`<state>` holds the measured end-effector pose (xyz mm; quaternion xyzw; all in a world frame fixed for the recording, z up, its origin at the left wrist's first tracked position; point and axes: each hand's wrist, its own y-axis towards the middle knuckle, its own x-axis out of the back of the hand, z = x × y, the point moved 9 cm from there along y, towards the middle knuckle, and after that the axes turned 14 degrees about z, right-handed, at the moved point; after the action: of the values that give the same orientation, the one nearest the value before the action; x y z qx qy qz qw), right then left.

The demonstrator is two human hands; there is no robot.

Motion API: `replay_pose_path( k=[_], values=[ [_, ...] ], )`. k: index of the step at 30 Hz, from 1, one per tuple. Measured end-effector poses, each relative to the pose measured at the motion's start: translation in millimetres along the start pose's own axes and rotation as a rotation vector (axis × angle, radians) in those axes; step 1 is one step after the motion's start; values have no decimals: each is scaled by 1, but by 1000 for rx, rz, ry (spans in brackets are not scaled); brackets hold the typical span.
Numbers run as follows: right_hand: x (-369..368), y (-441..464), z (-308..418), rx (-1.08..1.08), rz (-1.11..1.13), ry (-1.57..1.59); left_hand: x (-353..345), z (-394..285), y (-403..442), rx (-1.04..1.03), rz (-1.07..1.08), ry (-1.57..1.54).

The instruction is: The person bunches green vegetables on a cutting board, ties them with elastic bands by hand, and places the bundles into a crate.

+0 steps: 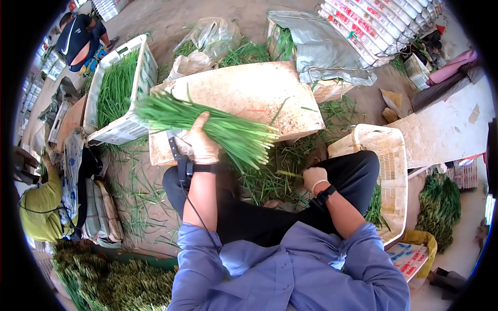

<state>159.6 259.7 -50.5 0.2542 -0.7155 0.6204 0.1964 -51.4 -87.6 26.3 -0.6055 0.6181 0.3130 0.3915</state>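
My left hand (203, 141), in a pale glove, is wrapped round a thick bunch of long green stalks (233, 136). The bunch lies slantwise over the near left part of a worn, dirt-specked board (259, 85), its pale cut ends toward the lower right. To the right, near my knee, my gloved right hand (314, 179) is closed, with a thin yellow-green stalk (289, 173) sticking out to its left. The two hands are apart.
A white crate of green stalks (141, 78) stands left of the board. At my right is a cream crate (397, 181). Loose stalks litter the floor (140, 207). One person (80, 41) crouches at upper left, another in yellow-green (41, 207) at far left.
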Motion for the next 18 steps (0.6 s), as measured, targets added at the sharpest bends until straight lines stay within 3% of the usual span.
replay_pose_path(
  k=[2, 6, 8, 11, 14, 18],
  values=[
    [-35, 13, -14, 10, 234, 39, -28, -23, -19, -59, -27, 37],
    [68, -26, -16, 399, -503, 792, -20, -22, -21, -39, -14, 38],
    [110, -48, -4, 567, -508, 1218, -30, -25, -28, -52, -21, 99],
    [158, -74, 29, 618, -506, 1081, -54, -27, -38, -89, -19, 290],
    [157, -51, 44, 566, -452, 1009, -43, -14, -29, -61, 73, 206],
    [164, -62, 49, 653, -352, 1059, -44, -18, -29, -86, 110, 232]
  ],
)
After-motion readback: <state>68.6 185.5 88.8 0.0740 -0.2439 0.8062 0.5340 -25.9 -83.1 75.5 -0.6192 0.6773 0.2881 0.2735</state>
